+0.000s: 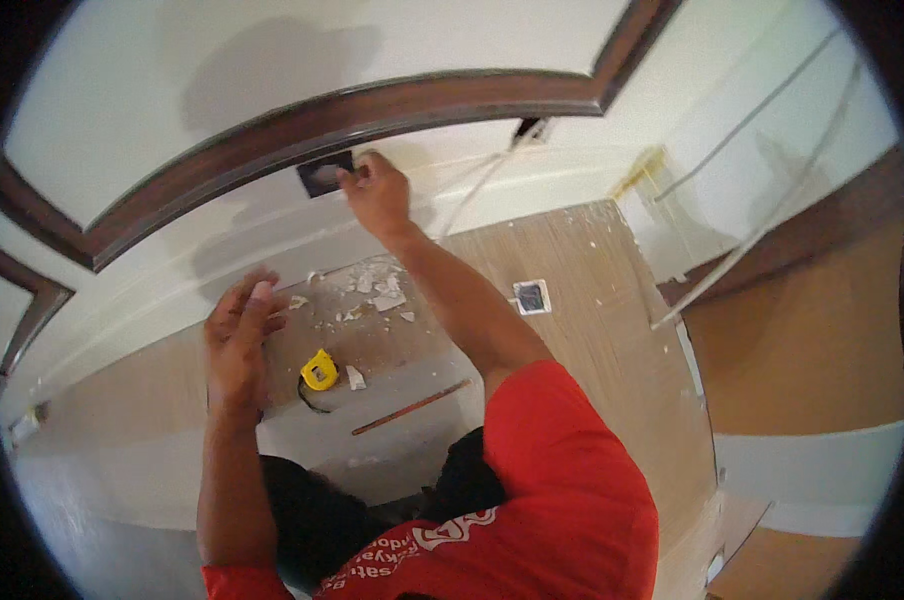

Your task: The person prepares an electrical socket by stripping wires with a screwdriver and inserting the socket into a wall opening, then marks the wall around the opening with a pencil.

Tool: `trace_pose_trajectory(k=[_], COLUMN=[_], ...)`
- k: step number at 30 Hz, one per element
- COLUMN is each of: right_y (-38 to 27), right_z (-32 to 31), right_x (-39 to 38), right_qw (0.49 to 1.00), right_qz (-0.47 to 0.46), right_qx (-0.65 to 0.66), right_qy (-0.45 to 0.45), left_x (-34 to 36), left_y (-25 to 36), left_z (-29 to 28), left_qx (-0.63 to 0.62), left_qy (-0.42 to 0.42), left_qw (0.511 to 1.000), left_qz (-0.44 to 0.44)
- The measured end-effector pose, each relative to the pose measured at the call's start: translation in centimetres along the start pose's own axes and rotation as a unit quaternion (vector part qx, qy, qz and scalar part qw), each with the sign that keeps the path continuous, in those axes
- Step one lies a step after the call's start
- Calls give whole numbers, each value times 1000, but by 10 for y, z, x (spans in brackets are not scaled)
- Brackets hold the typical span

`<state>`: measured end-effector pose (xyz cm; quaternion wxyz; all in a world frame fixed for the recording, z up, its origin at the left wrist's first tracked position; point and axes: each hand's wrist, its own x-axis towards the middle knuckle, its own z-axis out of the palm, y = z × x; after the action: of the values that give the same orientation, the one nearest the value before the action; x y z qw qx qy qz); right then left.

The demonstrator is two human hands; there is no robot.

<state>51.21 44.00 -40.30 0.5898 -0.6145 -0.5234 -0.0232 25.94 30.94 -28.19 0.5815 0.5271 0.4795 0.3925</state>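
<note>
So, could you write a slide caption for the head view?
Right hand at a dark wall opening; left hand open above a yellow tape measure.

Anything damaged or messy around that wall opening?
Yes. White plaster chips lie scattered on the floor below the dark rectangular wall opening, where the right hand works. A white square cover plate lies loose on the floor.

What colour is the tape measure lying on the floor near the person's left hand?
Yellow with black trim; the tape measure shows best in the head view.
</note>
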Motion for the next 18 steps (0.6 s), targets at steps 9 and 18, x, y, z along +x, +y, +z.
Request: trace_pose_trajectory(k=[9, 18], right_y=[-46, -123], right_z=[18, 21], right_x=[-48, -71], right_qw=[989, 963], right_qz=[-7, -79], right_qx=[141, 230], right_qy=[-51, -117], left_x=[19, 25], left_y=[-9, -2], left_z=[-7, -11], left_qx=[-213, -325], left_qy=[100, 92], left_qw=[968, 939], left_qz=[-90, -68])
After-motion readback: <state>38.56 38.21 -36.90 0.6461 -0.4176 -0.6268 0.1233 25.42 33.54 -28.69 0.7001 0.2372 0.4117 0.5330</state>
